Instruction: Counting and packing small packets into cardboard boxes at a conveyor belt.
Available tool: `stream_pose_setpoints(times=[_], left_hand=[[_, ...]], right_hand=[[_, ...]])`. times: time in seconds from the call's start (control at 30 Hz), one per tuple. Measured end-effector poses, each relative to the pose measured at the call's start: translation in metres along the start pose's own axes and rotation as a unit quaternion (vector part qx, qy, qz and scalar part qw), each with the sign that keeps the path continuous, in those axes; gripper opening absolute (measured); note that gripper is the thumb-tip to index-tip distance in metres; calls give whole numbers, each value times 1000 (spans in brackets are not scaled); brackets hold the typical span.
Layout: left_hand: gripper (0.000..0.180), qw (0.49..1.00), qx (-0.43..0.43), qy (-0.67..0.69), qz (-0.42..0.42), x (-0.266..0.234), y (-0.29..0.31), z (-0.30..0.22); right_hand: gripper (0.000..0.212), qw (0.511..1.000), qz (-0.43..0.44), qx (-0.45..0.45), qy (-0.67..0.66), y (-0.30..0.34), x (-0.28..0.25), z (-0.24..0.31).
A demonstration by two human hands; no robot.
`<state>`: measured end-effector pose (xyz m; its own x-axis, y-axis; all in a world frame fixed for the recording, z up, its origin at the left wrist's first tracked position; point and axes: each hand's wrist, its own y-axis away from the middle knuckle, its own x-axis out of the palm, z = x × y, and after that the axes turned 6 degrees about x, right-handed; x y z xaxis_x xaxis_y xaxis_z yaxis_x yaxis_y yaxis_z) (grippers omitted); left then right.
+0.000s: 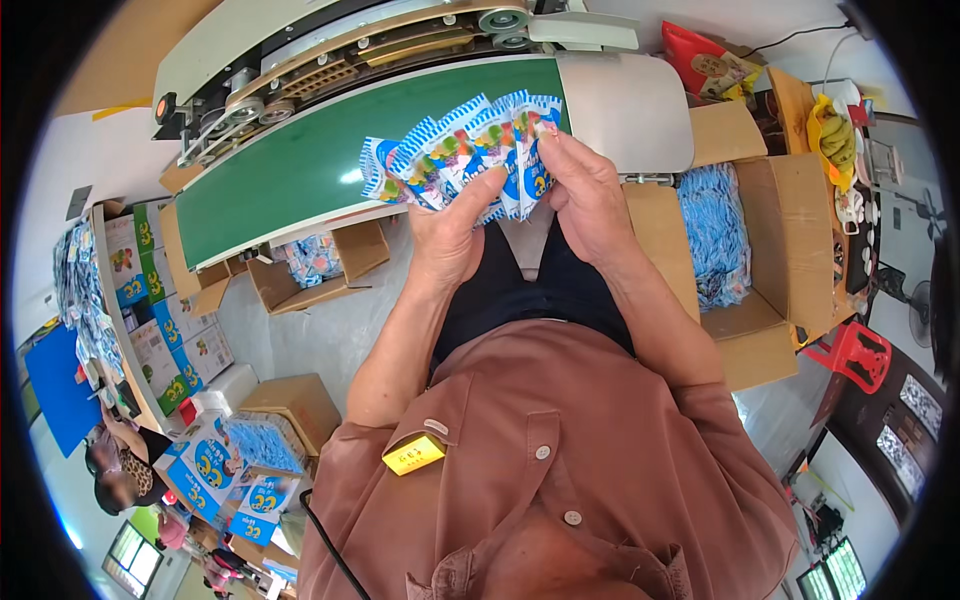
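Several small blue-and-white snack packets with coloured fruit pictures are spread like a fan between my two hands. My left hand grips them from below, its thumb lying across their front. At the fan's right end, my right hand pinches a packet between thumb and fingers. Both hands hold the packets over the near edge of a green conveyor belt. The packets' lower ends are partly hidden by my fingers.
Sealing machinery with rollers runs behind the belt. An open cardboard box at the right holds many blue packets; a smaller box with packets sits below the belt. Printed cartons are stacked left, near another person. A red stool stands right.
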<state>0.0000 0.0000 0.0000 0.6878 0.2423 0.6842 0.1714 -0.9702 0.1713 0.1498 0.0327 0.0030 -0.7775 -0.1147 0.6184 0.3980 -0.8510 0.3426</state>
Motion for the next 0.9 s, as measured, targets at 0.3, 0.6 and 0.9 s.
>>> stream_pose_setpoints(times=[0.3,0.6,0.9], left_hand=[[47,993,96,-52,-48,-11,-23,-23],[50,994,78,-41,-70,-16,-34,-38],[50,994,87,-39,-52,-13,-41,-39]], right_hand=[[30,979,-179,-34,87,-33,-18,46],[30,985,-88,3,148,-85,-17,58],[34,959,-77,14,271,-92,5,46]])
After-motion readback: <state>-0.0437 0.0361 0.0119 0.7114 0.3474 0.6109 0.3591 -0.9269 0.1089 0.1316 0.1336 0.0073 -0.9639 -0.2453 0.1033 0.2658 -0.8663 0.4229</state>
